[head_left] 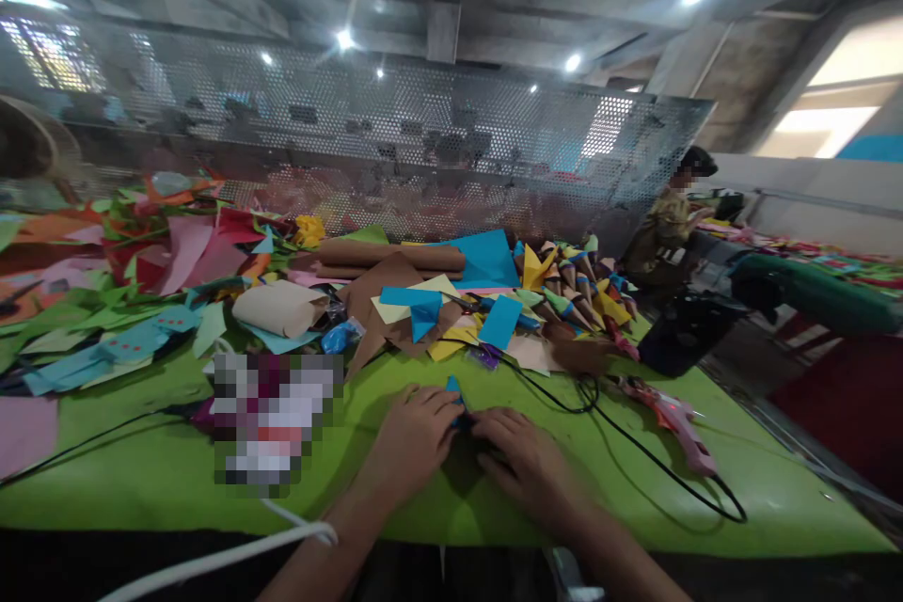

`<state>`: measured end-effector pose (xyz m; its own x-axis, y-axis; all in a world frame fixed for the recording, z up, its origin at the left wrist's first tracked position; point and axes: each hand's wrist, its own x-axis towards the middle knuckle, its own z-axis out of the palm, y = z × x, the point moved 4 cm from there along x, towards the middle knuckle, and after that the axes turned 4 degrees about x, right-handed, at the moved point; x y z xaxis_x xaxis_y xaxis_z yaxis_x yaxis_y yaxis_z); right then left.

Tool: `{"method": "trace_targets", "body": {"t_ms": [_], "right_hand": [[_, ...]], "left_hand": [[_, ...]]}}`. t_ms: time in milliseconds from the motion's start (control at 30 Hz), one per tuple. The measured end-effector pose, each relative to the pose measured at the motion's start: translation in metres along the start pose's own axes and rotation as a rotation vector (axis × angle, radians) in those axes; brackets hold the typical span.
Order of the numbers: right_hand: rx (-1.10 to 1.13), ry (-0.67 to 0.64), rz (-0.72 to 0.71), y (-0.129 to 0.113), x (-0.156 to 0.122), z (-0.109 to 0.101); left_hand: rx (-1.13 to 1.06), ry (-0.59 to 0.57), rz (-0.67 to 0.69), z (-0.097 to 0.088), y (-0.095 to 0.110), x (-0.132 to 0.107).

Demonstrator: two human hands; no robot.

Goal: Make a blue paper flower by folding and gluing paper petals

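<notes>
My left hand [413, 437] and my right hand [526, 461] meet on the green table [141, 480], fingers curled together. Between their fingertips shows a small blue piece of paper [453, 388], which both hands pinch. Most of the piece is hidden under my fingers. Just behind my hands lies a heap of blue, yellow and brown paper sheets [430, 315].
A pink glue gun [673, 419] with a black cord [635, 451] lies right of my hands. Paper cones [578, 287] are piled at the back, brown rolls [391, 256] beside them, coloured scraps [105, 282] at left. A perforated metal screen [423, 141] stands behind. Another person [670, 221] works at far right.
</notes>
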<state>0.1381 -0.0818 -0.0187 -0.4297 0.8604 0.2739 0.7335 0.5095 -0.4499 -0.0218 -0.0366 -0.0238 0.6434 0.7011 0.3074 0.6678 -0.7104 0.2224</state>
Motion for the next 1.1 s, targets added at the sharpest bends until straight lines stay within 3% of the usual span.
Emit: {"method": "trace_targets", "body": {"t_ms": [333, 600, 733, 900, 1100], "right_hand": [[0.074, 0.045, -0.034, 0.010, 0.000, -0.001], [-0.248, 0.044, 0.184, 0.062, 0.055, -0.041], [-0.291, 0.055, 0.258, 0.094, 0.081, -0.048], [-0.308, 0.071, 0.283, 0.127, 0.100, -0.051], [-0.327, -0.019, 0.249, 0.145, 0.109, -0.058]], "left_hand": [[-0.010, 0.012, -0.032, -0.001, 0.003, -0.002], [-0.018, -0.042, -0.021, 0.002, 0.000, -0.002], [-0.029, -0.049, -0.021, 0.002, 0.000, -0.004], [-0.030, -0.040, -0.004, 0.008, -0.002, -0.005], [-0.010, -0.061, 0.006, 0.014, -0.005, -0.005]]}}
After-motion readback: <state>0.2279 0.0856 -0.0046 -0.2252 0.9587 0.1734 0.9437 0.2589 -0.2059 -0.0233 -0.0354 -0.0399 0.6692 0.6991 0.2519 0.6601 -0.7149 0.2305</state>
